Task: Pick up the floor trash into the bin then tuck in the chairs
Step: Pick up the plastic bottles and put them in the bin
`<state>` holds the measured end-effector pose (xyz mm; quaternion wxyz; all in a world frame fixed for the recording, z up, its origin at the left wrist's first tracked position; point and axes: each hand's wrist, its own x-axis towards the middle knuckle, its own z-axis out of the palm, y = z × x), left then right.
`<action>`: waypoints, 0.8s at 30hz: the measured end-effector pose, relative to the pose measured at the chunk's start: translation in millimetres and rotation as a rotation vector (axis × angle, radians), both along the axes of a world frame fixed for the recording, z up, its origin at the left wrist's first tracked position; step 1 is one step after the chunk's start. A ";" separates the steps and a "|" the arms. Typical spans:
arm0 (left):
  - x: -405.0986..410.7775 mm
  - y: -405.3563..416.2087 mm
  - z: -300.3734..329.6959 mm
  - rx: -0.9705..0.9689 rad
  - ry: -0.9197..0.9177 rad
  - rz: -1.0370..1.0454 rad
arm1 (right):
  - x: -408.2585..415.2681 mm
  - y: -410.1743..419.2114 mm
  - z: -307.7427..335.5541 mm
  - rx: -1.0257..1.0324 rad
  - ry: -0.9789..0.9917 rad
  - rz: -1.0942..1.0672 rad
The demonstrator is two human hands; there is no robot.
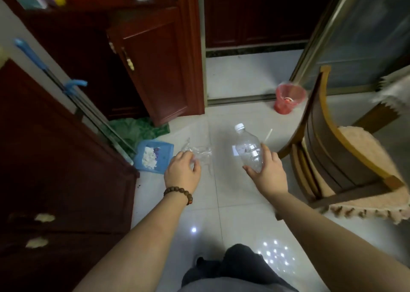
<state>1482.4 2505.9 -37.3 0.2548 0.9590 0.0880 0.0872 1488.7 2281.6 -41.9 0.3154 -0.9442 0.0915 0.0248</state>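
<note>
With a clear bottle (247, 151) gripped in the right hand (265, 169) and crumpled plastic wrap (197, 154) clutched in the left hand (182, 172), both are best carried together to the red bin (288, 99) beyond the right hand.

Open tiled floor (233, 203) runs ahead toward the red bin (288, 100), with only a thin stick (268, 134) lying on it; the wooden chair (328, 150) crowds the right side; the dark cabinet (159, 70), blue dustpan (165, 150) and leaning mop (66, 85) close off the left.
</note>
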 end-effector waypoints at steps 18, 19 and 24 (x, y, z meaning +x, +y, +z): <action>473.8 -158.4 -24.0 0.139 0.068 -0.348 | 415.1 -137.5 -24.1 0.097 0.010 -0.287; 496.7 -173.9 -21.3 0.132 0.066 -0.371 | 435.2 -150.5 -21.0 0.109 -0.002 -0.312; 589.3 -243.2 -17.8 0.108 0.081 -0.513 | 505.5 -201.6 -16.1 0.125 -0.022 -0.486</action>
